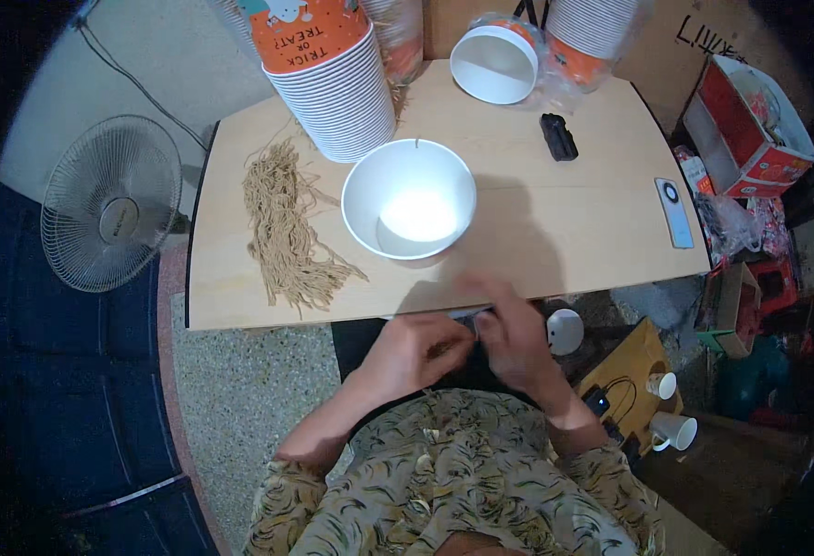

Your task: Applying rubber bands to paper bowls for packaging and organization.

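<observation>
My left hand (418, 350) is just off the table's front edge, over my lap. Its fingers are curled into a pinch, and what they hold, if anything, is too small to make out. Close beside it is my right hand (515, 341), its thumb near the left fingertips and its other fingers smeared by motion. Beyond both hands a white paper bucket (361, 222) stands upright on the table, its inside facing up. A short dark strand or mark shows at its far rim. Left of the bucket lies a pile of tan cord pieces (282, 222).
A tall stack of nested paper buckets (342, 102) stands behind the cords. Another bucket (494, 65) lies tipped at the back. A black object (558, 137) and a pale remote-like device (674, 213) lie on the right. A fan (115, 208) is left of the table (602, 232).
</observation>
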`<state>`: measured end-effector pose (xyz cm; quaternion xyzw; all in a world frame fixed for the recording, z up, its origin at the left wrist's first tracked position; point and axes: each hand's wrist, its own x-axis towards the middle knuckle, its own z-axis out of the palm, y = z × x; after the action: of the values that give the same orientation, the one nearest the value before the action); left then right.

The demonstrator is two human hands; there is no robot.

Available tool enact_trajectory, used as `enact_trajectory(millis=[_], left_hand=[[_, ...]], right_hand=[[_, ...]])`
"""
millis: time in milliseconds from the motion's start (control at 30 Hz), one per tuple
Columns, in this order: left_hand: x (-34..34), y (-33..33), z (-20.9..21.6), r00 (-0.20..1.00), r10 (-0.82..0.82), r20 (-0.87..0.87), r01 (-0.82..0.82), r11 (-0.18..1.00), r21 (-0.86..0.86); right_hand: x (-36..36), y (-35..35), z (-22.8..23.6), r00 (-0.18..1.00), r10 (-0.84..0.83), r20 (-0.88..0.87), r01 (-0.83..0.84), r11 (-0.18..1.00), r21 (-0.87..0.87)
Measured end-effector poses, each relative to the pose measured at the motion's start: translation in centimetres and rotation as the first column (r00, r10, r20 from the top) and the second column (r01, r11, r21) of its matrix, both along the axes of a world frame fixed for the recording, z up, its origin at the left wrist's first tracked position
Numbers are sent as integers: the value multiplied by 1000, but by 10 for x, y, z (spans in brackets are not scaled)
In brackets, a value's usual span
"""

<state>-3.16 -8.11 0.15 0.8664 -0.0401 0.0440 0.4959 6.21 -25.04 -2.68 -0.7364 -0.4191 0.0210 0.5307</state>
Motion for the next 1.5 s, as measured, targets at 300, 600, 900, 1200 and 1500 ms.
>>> enact_trajectory(millis=[300,600,900,1200,1500], left_hand=[[-3,25,3,997,-7,-83,-4,992,-128],[-12,32,-5,998,-23,-50,10,965,-262],[10,108,27,875,170,454,-424,722,547],[30,99,38,978,98,183,-150,943,298],[32,94,35,973,193,128,-211,966,147]], right_hand=[[-6,1,28,968,158,-194,-193,965,-178],[7,-3,17,981,181,-72,-187,978,-93],[38,46,112,960,-161,229,64,923,379],[11,66,40,862,-241,447,112,948,296],[14,84,12,789,-383,481,239,912,335]])
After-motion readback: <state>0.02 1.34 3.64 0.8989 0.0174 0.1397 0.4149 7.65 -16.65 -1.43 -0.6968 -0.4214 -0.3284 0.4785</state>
